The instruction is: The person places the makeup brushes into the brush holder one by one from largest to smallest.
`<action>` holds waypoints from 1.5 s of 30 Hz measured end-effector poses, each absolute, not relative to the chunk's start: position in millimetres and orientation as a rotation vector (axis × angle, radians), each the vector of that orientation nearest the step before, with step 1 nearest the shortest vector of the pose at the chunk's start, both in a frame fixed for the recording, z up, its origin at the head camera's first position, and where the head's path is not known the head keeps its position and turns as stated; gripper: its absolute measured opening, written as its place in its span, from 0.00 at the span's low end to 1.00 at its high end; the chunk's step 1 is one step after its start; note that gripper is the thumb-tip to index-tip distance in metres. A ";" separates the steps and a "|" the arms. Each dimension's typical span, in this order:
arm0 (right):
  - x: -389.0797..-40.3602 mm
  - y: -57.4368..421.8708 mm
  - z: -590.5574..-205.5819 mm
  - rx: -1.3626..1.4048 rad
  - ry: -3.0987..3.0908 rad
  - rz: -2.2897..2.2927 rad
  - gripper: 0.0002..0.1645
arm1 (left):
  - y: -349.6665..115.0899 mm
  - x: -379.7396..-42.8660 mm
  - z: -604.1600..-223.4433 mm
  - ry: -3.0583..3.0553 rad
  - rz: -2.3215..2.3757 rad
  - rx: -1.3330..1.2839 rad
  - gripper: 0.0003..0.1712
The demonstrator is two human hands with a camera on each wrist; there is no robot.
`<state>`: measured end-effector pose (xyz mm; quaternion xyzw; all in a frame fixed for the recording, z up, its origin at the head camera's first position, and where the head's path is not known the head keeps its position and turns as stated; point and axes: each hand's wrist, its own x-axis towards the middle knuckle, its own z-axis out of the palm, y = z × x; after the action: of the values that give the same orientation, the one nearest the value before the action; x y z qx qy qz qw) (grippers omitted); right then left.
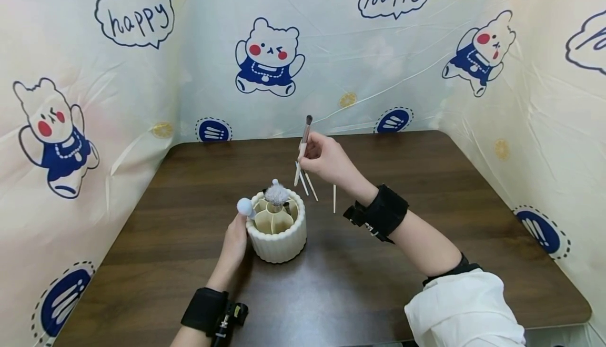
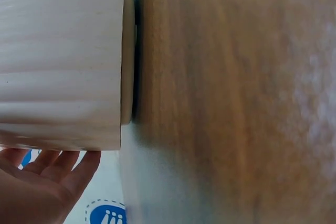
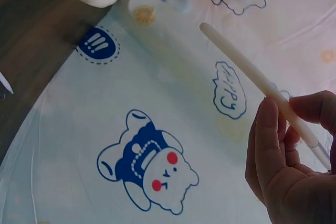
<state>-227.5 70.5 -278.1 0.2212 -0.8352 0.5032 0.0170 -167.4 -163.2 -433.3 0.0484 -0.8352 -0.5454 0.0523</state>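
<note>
A cream ribbed brush holder (image 1: 279,247) with petal-shaped compartments stands upright on the table. A fluffy grey brush (image 1: 276,194) sticks up from it, and a brush with a pale round tip (image 1: 245,206) leans out over its left rim. My left hand (image 1: 235,239) rests against the holder's left side; the left wrist view shows fingers (image 2: 81,174) extended to its wall, their tips partly hidden. Behind and right of the holder, my right hand (image 1: 324,157) pinches a makeup brush (image 3: 247,69) by its pale handle, dark bristles upward, handle end pointing down.
Thin pale handles (image 1: 311,186) lie on the brown table (image 1: 379,294) below the right hand, with another pale handle (image 1: 334,200) farther right. A printed cloth (image 1: 208,63) hangs behind the table and along both sides.
</note>
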 end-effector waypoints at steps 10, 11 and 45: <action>-224.8 63.5 -304.8 0.802 -2.821 1.333 0.05 | -163.0 -167.6 -432.9 -2.537 -1.651 0.164 0.36; -224.8 62.5 -308.1 0.819 -2.836 1.318 0.05 | -163.1 -167.8 -433.2 -2.536 -1.653 0.168 0.36; -212.9 42.5 -340.5 1.107 -2.919 0.768 0.08 | -163.8 -169.1 -436.3 -2.537 -1.637 0.132 0.37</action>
<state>-212.9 42.5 -340.5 0.3441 -0.9073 0.2386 -0.0369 -169.1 -163.8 -436.3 0.0437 -0.8380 -0.5406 0.0595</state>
